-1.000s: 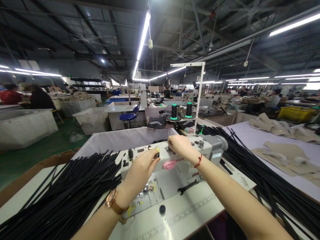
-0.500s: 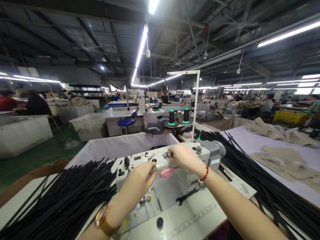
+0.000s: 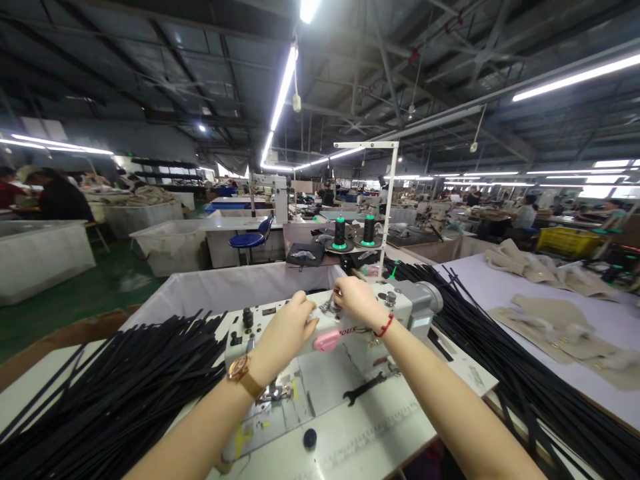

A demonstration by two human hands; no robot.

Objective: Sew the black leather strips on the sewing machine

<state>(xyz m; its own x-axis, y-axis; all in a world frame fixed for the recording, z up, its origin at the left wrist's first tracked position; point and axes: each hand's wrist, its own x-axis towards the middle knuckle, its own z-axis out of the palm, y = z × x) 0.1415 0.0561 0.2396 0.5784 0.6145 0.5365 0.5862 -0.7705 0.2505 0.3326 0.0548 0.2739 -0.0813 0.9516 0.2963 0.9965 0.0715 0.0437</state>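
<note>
Both hands are over the top of a white sewing machine (image 3: 363, 340). My left hand (image 3: 290, 323) is closed, its fingers bent and together above the arm of the machine; what they hold, if anything, is hidden. My right hand (image 3: 356, 299) pinches at a small metal fitting (image 3: 327, 305) on the machine's top; I cannot make out what lies between its fingertips. On the front of the arm, below the hands, is a pink piece (image 3: 327, 341). A black open-end wrench (image 3: 364, 389) and a round black knob-like piece (image 3: 310, 439) lie on the machine's bed and table.
Black straps (image 3: 125, 380) are heaped at the left, and more black straps (image 3: 505, 353) run along the right. Two black thread cones (image 3: 340, 233) stand behind the machine by a white thread stand (image 3: 390, 200). Beige fabric pieces (image 3: 555, 320) lie on the right table. People sit farther back.
My left hand has moved up and closer to the right hand. My right hand stays at the metal fitting on the machine's top. The view has shifted slightly.
</note>
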